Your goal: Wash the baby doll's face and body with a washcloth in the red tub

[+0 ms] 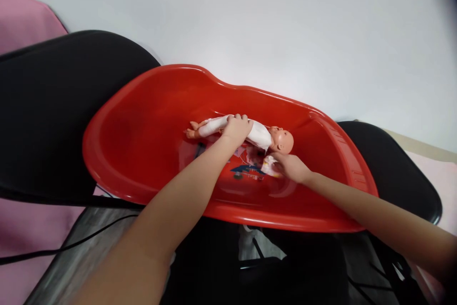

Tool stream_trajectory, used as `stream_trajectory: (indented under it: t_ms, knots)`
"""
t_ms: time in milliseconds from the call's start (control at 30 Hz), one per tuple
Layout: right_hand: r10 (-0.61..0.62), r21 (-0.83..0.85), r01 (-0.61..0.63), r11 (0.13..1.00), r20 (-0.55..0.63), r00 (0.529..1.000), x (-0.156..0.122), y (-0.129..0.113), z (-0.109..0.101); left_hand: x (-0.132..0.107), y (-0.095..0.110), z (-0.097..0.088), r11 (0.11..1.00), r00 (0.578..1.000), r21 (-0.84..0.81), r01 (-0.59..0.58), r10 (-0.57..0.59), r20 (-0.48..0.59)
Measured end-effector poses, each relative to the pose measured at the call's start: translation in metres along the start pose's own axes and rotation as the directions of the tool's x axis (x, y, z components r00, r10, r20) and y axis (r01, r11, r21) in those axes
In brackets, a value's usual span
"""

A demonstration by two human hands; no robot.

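A baby doll in white clothing lies inside a red baby bathtub, head to the right and bare feet to the left. My left hand is over the doll's middle, its fingers curled around the body. Beside the doll's head, my right hand grips a small white cloth with coloured spots. Part of that cloth is hidden under the fingers. Beneath the doll, a printed picture shows on the tub's floor.
Black chair seats stand at the left and right of the tub. A pale wall rises behind it. A black cable runs across the lower left, near pink material at the far left.
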State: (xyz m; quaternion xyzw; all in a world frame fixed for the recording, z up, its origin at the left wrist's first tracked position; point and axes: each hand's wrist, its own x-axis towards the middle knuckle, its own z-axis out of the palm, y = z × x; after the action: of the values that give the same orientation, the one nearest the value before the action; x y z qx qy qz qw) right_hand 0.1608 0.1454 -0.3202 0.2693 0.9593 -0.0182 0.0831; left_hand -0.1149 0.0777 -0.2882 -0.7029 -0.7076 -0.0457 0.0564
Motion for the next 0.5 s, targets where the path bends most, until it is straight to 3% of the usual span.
stream_trajectory:
  t_ms: [67, 133, 267, 367, 500]
  knots:
    - [0.121, 0.11, -0.114, 0.987, -0.061, 0.991, 0.004, -0.002, -0.01, -0.001, 0.002, -0.003, 1.0, 1.0, -0.009, 0.004, -0.003, 0.025]
    - [0.136, 0.164, -0.125, 0.978, -0.061, 0.989, 0.008, -0.002, -0.015, -0.003, 0.004, -0.005, 1.0, 0.999, -0.018, -0.004, 0.004, 0.045]
    - [0.09, 0.198, -0.111, 0.974, 0.11, 0.99, 0.008, -0.006, -0.012, -0.007, 0.007, -0.009, 0.999, 0.998, -0.045, -0.022, 0.025, 0.057]
    - [0.059, 0.276, -0.132, 0.952, 0.258, 0.964, 0.0, -0.019, -0.011, -0.008, 0.008, -0.013, 0.997, 0.989, -0.069, -0.018, 0.027, 0.143]
    - [0.037, 0.492, -0.17, 0.854, 0.268, 0.963, -0.017, -0.041, -0.027, -0.009, 0.012, -0.01, 0.997, 0.944, -0.077, -0.013, 0.038, 0.328]
